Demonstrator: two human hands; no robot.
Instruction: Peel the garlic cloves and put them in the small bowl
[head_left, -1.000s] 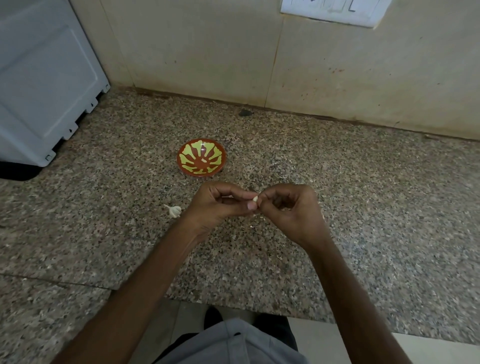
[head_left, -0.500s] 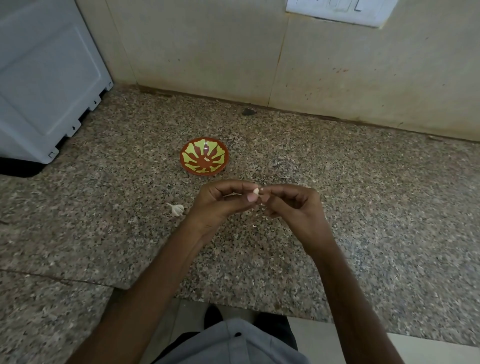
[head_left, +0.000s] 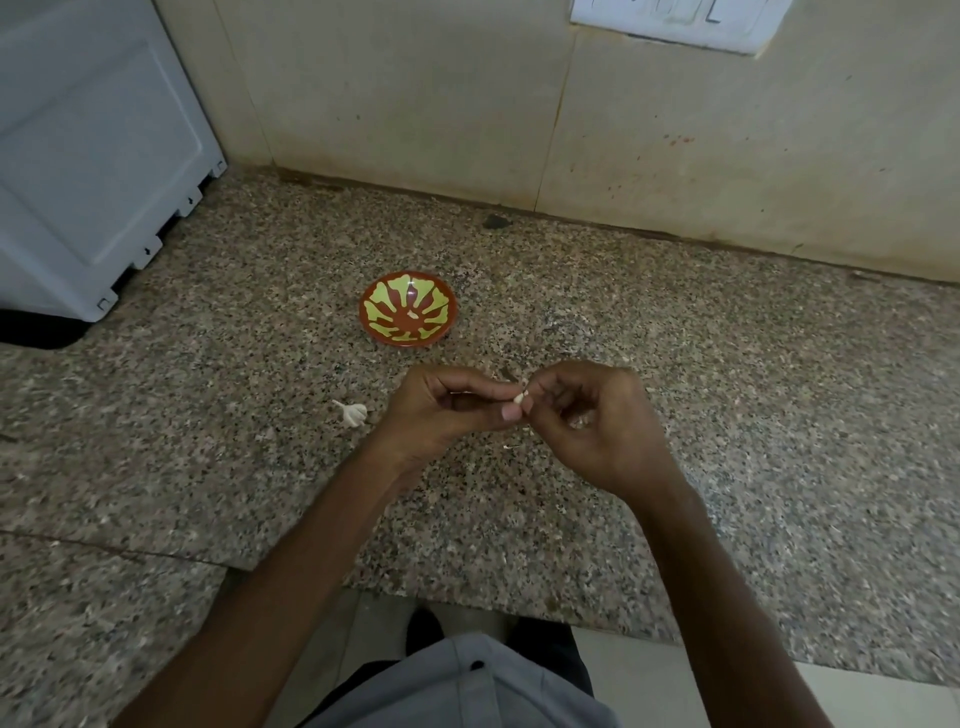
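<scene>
A small garlic clove (head_left: 520, 397) is pinched between the fingertips of the left hand (head_left: 441, 410) and the right hand (head_left: 597, 421), both curled tightly around it above the speckled worktop (head_left: 727, 395). The small bowl (head_left: 408, 307), red with green markings, stands beyond the hands, with a pale piece seen inside. The rest of the garlic bulb (head_left: 354, 414) lies just left of the left hand.

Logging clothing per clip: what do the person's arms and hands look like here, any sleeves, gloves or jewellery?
Left hand and right hand are bare: no gloves, rings, watch or bands show. Both forearms are uncovered to the frame edge, no sleeves in view. Below, a grey shirt with a dark button.
</scene>
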